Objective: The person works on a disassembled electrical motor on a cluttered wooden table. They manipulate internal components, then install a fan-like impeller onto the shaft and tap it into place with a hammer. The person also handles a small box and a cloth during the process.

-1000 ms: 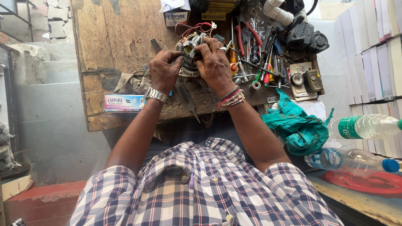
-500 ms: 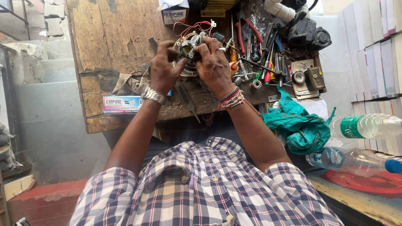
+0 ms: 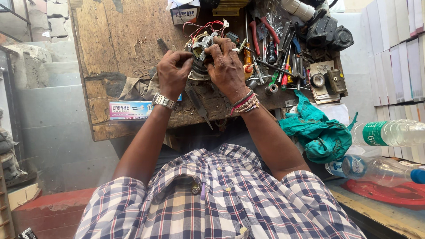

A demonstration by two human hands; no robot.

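A small metal motor assembly [image 3: 201, 46] with red and white wires [image 3: 204, 25] lies on a worn wooden workbench [image 3: 117, 42]. My left hand [image 3: 173, 73], a metal watch on its wrist, pinches at the assembly's left side with its fingertips together. My right hand [image 3: 227, 66], with bead bracelets at the wrist, grips the assembly from the right and covers part of it. What the left fingertips hold is too small to tell.
Screwdrivers and pliers [image 3: 272, 53] are heaped right of the hands beside black motor parts [image 3: 327, 33]. A long cardboard box [image 3: 130, 109] lies at the bench's near edge, a small box [image 3: 185, 13] at the back. A teal cloth [image 3: 316, 130] and two plastic bottles [image 3: 389, 132] lie at right.
The view has shifted slightly. Both hands stay on the motor assembly, with the left fingers drawn a little tighter at its left side.
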